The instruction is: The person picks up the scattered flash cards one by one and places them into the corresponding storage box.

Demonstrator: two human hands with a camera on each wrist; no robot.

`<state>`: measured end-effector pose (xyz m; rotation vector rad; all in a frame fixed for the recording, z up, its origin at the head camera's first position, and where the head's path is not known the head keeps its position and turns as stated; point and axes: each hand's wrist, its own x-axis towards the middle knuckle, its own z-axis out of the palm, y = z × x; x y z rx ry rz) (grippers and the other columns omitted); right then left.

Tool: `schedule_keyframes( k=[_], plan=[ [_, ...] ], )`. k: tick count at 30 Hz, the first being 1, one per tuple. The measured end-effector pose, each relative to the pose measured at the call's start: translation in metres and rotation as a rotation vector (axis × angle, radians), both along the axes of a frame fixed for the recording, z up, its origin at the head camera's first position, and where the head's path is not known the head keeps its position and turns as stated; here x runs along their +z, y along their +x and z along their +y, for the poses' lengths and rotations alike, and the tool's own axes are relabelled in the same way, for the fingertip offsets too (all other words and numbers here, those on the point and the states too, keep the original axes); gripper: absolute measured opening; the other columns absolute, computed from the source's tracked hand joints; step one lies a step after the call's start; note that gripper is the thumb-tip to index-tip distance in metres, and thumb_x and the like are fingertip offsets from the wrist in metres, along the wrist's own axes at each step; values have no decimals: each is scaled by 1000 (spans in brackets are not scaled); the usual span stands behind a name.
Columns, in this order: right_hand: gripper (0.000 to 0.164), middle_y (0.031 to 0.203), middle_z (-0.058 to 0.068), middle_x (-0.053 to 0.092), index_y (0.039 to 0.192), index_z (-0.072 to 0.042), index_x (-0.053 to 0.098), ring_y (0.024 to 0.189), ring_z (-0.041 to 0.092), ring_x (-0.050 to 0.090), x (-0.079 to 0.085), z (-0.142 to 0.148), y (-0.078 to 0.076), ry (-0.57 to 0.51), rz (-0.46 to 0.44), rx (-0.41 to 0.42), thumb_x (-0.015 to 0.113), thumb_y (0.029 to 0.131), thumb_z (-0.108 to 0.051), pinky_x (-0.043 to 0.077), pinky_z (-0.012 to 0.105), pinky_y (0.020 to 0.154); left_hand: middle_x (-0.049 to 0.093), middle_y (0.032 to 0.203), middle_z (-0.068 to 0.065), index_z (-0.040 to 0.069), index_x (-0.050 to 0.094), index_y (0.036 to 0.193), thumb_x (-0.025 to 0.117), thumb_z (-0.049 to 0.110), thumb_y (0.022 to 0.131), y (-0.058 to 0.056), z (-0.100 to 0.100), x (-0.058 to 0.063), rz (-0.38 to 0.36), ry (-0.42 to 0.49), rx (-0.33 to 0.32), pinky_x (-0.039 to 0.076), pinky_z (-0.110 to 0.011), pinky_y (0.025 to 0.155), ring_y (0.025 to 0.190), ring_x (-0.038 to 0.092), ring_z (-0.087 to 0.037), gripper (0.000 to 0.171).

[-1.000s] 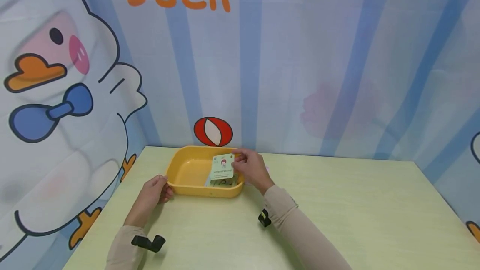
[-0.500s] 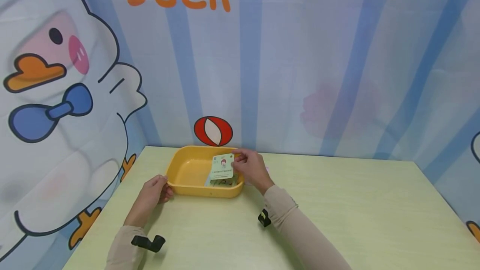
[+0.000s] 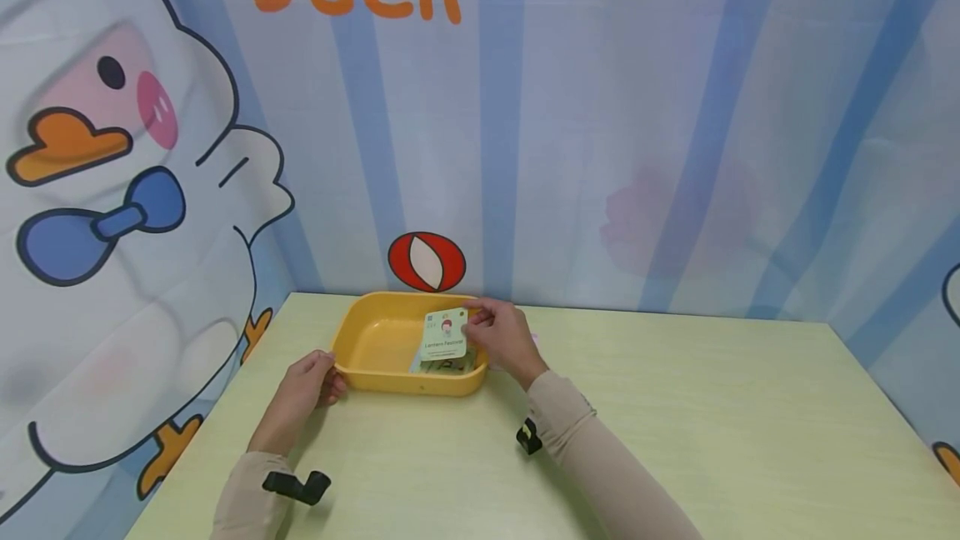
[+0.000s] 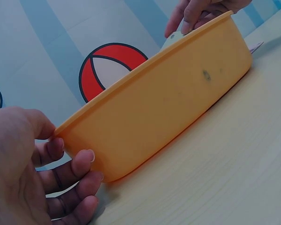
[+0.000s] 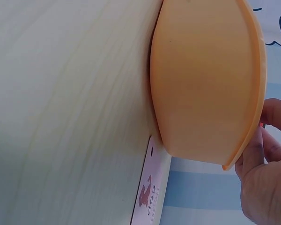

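Note:
A yellow plastic basin (image 3: 378, 348) stands on the table against the backdrop. At its near left corner my left hand (image 3: 303, 386) holds the rim, thumb at the edge and curled fingers against the outer wall (image 4: 131, 126). Over the basin's right part, my right hand (image 3: 506, 340) pinches a pale green flash card (image 3: 444, 333) by its right edge; it reads "Lantern Festival" and has a small figure and a punched corner. More cards (image 3: 453, 365) lie under it in the basin. In the right wrist view the basin wall hides the held card from my right hand (image 5: 267, 173).
A pinkish card (image 5: 150, 192) with a brown animal and the word "dog" lies on the table just right of the basin. Close behind the table hangs a printed backdrop (image 3: 570, 148) with a duck. The pale table (image 3: 675, 423) extends to the right.

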<state>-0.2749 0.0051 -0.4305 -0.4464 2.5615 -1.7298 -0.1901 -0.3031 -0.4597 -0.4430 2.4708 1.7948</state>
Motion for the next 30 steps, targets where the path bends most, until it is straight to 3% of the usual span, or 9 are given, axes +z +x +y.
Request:
schedule_keyframes(
  k=[17, 30],
  plan=[
    [40, 94, 5, 69, 130, -8, 69, 80, 15, 63, 0, 1, 0, 27, 24, 30, 75, 90, -10, 53, 26, 70, 61, 90, -4, 5, 53, 104, 38, 35, 110, 2, 2, 1, 15, -6, -6, 50, -25, 72, 83, 57, -18, 35],
    [40, 95, 3, 69, 130, -9, 68, 81, 16, 62, 1, 1, -1, 42, -6, 15, 76, 90, -11, 52, 25, 71, 61, 89, -4, 5, 53, 104, 38, 36, 110, 1, 1, 0, 9, -4, 2, 49, -24, 72, 82, 56, -18, 35]
  ],
)
